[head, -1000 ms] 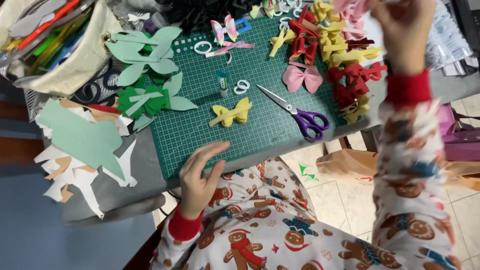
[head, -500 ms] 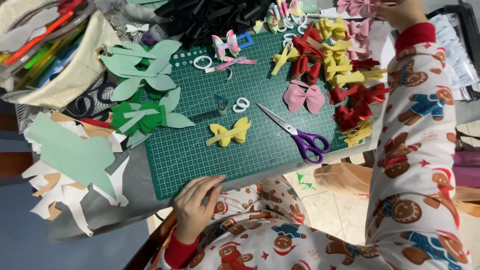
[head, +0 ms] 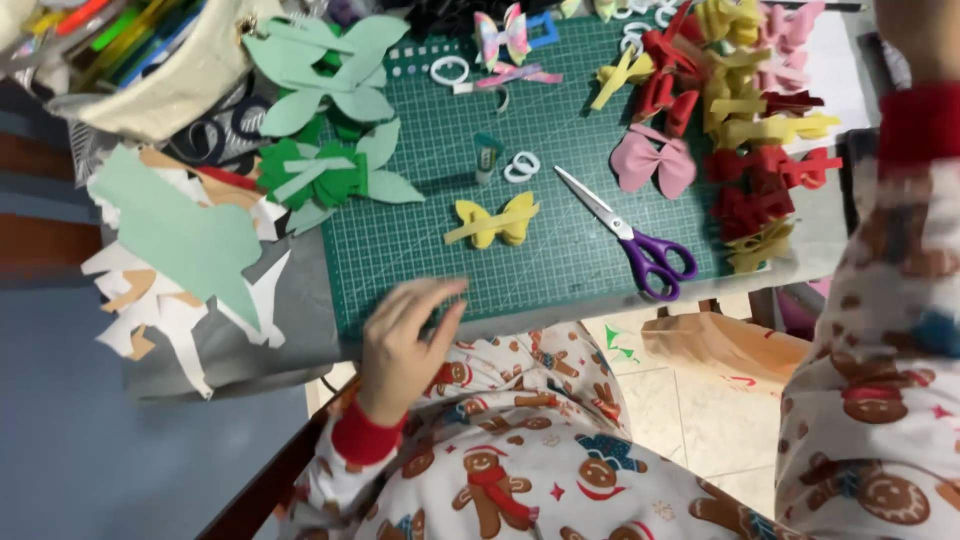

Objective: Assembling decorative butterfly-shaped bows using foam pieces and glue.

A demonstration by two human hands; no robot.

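Observation:
My left hand (head: 405, 340) hovers at the front edge of a green cutting mat (head: 420, 260), fingers apart and holding nothing. A yellow foam bow (head: 492, 220) lies on the mat just beyond it. Scissors with purple handles (head: 640, 245) lie to the right of the bow. My right arm in a red-cuffed patterned sleeve (head: 915, 130) reaches up past the top right corner; the hand itself is out of the frame. A pink bow (head: 652, 160) and a pile of red, yellow and pink bows (head: 745, 120) sit beside that arm.
Green foam cutouts (head: 330, 130) cover the mat's left side. A small glue stick (head: 487, 155) and white rings (head: 520, 165) lie mid-mat. Paper scraps (head: 170, 250) overhang the table's left. A cloth case of pens (head: 150, 70) stands at the top left. Tiled floor (head: 690, 410) shows below.
My right hand has gone up and out of the frame at the top right. My left hand has lifted a little at the mat's front edge, fingers spread wider.

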